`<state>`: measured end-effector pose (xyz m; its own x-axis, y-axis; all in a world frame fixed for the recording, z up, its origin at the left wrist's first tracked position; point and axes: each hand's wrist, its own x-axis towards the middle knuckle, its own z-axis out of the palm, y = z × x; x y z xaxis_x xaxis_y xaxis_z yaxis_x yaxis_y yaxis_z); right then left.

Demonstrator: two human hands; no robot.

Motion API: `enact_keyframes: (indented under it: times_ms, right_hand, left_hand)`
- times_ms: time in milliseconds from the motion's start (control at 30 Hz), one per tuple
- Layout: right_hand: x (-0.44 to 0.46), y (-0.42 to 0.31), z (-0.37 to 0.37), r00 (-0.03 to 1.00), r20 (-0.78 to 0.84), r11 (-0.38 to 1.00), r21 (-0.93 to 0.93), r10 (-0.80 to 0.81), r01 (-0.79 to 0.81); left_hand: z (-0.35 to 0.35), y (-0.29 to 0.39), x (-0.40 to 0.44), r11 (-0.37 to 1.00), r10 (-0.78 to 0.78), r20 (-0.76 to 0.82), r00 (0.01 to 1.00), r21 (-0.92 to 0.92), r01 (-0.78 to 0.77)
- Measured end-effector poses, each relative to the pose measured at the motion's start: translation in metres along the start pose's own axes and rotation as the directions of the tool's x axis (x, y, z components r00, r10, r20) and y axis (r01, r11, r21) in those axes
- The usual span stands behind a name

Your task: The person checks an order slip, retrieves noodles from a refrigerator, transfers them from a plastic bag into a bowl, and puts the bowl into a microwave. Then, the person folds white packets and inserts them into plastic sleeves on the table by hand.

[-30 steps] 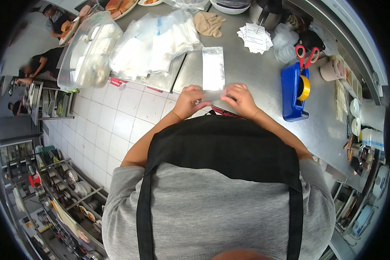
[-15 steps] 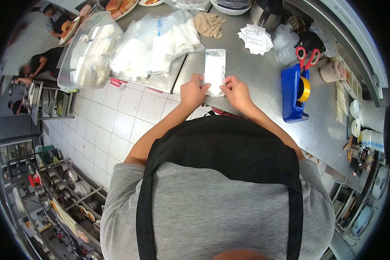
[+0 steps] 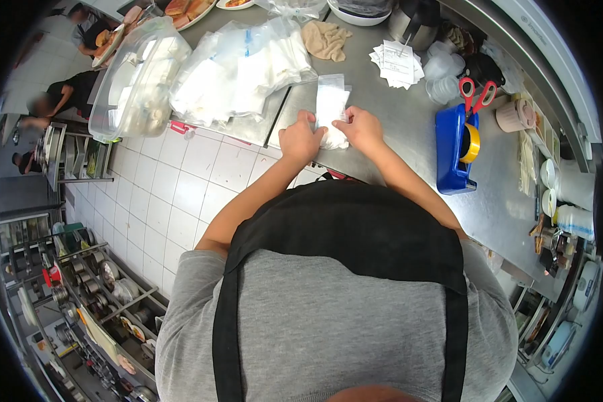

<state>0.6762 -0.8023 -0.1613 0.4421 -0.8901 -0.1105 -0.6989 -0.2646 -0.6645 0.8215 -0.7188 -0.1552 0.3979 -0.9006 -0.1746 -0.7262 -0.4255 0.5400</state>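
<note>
White packet (image 3: 331,102) near counter edge (image 3: 342,162)

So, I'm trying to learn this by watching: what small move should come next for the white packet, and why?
I'd probably ease the right edge of the white packet slightly inward with the right hand, while the left hand steadies the other: both hands are at its sides over the steel counter, and its near end looks crumpled.

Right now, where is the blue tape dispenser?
In the head view, the blue tape dispenser sits on the steel counter, right of the right hand, with red-handled scissors at its far end.
</note>
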Motion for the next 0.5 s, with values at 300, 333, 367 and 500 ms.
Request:
enact_keyframes:
  times_ms: [300,333,367,500]
  right_hand:
    - [-0.019,-0.001,-0.013,0.983,0.150,0.627,0.778,-0.108,-0.050]
    - [-0.021,-0.001,-0.012,0.987,0.112,0.630,0.777,-0.116,-0.014]
    - [-0.023,-0.001,-0.012,0.990,0.073,0.632,0.774,-0.123,0.021]
    - [-0.037,-0.005,-0.025,0.999,-0.029,0.535,0.843,-0.045,0.049]
  left_hand:
    - [-0.026,0.015,0.012,0.011,0.130,0.343,0.930,-0.939,0.345]
    - [-0.026,0.018,0.014,0.037,0.143,0.384,0.912,-0.923,0.382]
    - [-0.026,0.020,0.016,0.045,0.143,0.393,0.909,-0.920,0.390]
    - [-0.023,0.030,0.019,0.051,0.126,0.369,0.921,-0.929,0.365]
